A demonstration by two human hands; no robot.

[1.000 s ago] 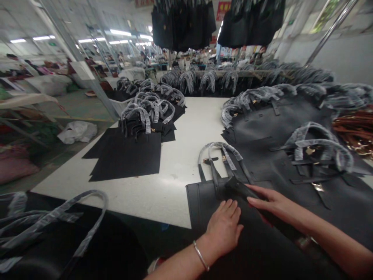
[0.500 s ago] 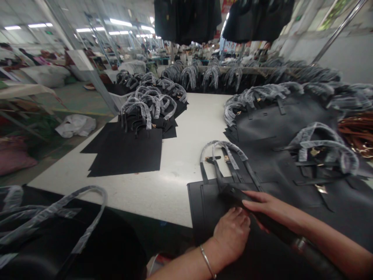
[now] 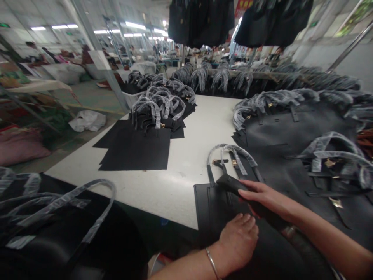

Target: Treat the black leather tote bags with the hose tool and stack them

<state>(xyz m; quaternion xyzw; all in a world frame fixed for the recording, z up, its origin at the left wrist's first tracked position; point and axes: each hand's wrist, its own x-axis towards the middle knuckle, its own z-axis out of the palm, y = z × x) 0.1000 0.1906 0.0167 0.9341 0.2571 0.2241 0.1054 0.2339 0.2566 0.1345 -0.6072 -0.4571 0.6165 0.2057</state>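
Observation:
A black tote bag [image 3: 214, 208] lies flat at the table's near edge, its plastic-wrapped handles [image 3: 237, 149] standing away from me. My right hand [image 3: 258, 196] is wrapped round a long black hand tool [image 3: 230, 184] of a kind I cannot make out, with a tube-like part trailing to the lower right. The tool's blunt tip is over the bag's top edge near a handle base; whether it touches is unclear. Just below, my left hand [image 3: 239, 239], with a bangle on the wrist, rests on the bag with fingers curled together. Anything under those fingers is hidden.
More black bags [image 3: 140, 149] are stacked on the white table [image 3: 171, 194] to the left. Other bags [image 3: 279, 120] overlap along the right side. A dark bag with wrapped handles [image 3: 99, 202] fills the near left. Black bags [image 3: 201, 23] hang overhead at the back.
The view has turned slightly left, so most things appear shifted right. The tool's tip has moved up towards the bag's top edge, and the gap between my hands has widened.

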